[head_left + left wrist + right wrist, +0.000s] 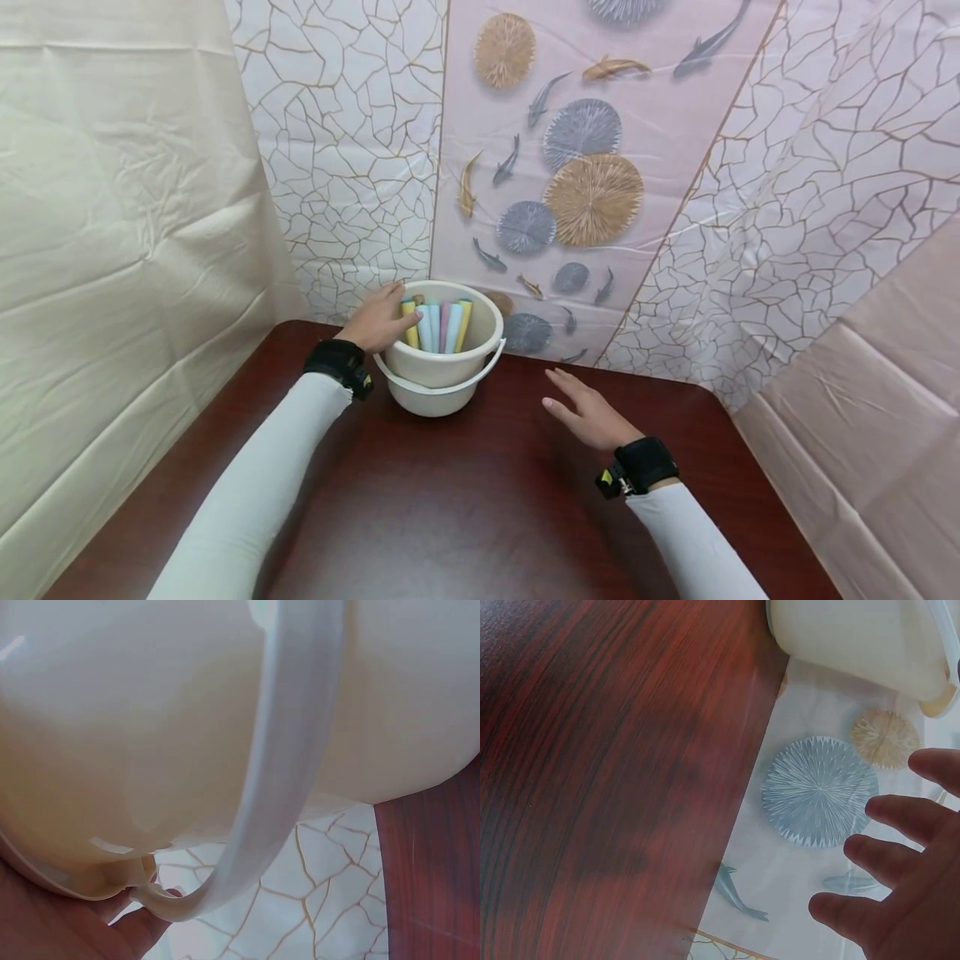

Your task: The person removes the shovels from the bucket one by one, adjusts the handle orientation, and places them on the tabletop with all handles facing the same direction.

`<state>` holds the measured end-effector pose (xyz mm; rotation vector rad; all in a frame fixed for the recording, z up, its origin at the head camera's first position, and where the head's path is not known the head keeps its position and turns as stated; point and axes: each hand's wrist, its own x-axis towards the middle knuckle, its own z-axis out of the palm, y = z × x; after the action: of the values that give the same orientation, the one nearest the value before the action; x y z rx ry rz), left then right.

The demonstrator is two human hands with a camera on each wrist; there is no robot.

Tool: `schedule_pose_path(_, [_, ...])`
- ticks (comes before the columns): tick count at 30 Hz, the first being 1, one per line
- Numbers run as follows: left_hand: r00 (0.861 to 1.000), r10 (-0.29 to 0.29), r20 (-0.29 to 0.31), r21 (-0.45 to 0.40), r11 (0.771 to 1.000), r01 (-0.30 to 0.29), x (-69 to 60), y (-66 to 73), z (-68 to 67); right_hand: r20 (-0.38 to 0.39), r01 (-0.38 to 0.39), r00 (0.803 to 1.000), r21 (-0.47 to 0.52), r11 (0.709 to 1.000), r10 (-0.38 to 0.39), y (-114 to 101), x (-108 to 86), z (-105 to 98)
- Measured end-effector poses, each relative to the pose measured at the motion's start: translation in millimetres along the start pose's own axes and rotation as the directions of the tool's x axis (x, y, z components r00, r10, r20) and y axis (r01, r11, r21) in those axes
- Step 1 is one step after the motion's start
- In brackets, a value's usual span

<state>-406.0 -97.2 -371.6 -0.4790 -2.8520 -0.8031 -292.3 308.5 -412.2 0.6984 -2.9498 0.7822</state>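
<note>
A cream plastic bucket (431, 404) with a white handle (491, 364) stands upright near the back of the table. Several yellow, blue and pink rolls or thick sticks (435, 329) stand inside it; their exact kind is unclear. At the bucket's left rim, my left hand (375, 321) grips the edge, thumb over the inner side. In the left wrist view its fingers (142, 930) lie by the handle's hinge, beside the bucket's wall (150, 735). My right hand (588, 412) hovers to the right of the bucket, fingers spread and holding nothing; the right wrist view shows the fingers (885, 862) apart from the bucket.
The dark red wooden table (450, 517) has rounded back corners. Patterned cloth (345, 108) with fish and round motifs hangs close behind it. Plain beige cloth (127, 233) rises on the left, and pinkish cloth (870, 367) on the right.
</note>
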Motion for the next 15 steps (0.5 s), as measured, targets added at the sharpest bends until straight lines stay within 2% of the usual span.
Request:
schedule_pose_path(7, [1.000,0.028,0.003,0.005,1.000,-0.028,6.5,10.7,6.2,-0.012,-0.004,1.000,0.004,1.000,0.004,2,-0.6,-3])
schedule_pose_path(15, [0.998,0.050,0.026,0.025,0.998,-0.051,5.1,27.1,11.9,-0.016,-0.016,1.000,-0.002,1.000,0.016,10,-5.1,4])
